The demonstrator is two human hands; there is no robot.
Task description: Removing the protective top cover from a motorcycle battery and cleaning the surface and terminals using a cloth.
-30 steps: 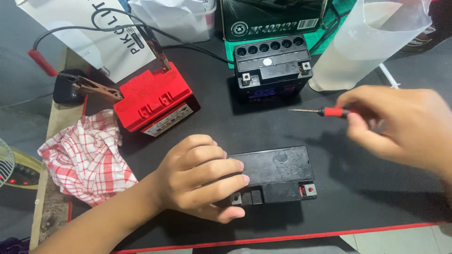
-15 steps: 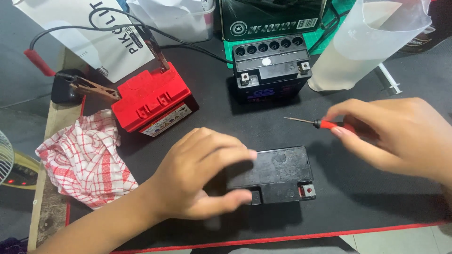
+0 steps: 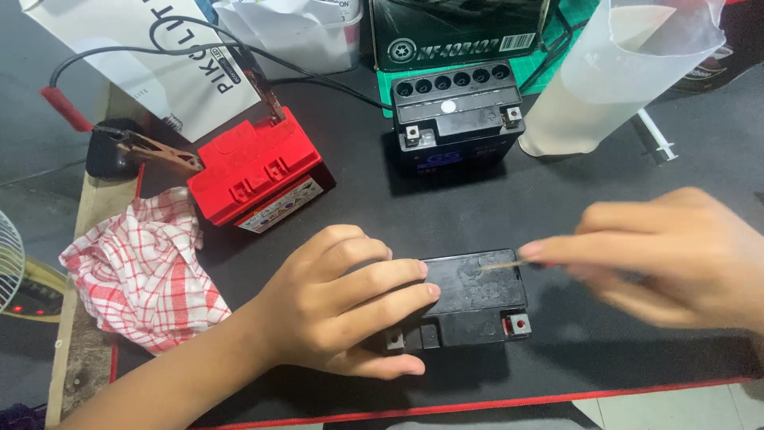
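A small black battery (image 3: 476, 301) lies flat on the black mat of the table (image 3: 637, 350), near its front edge, and is pinned there by the left hand (image 3: 338, 306), whose fingers are spread over its left part with the thumb pressed along the front side. A thin screwdriver (image 3: 503, 265) is pinched in the right hand (image 3: 676, 259), with the tip laid on the battery's top cover; the hand is blurred, so the exact grip cannot be made out. The cover is judged to be in place and unopened, and both terminals at the front are seen bare, so the work on this battery appears to be at an early stage.

Behind it, a second black battery (image 3: 455, 111) stands with its row of six filler holes uncovered; what is inside them cannot be told. A red battery (image 3: 256, 171) is seen with a clamp (image 3: 151, 151) and cables at its side. A translucent plastic jug (image 3: 617, 72) stands at the right rear, apparently empty. A checked red-and-white cloth (image 3: 139, 271) lies crumpled at the left.
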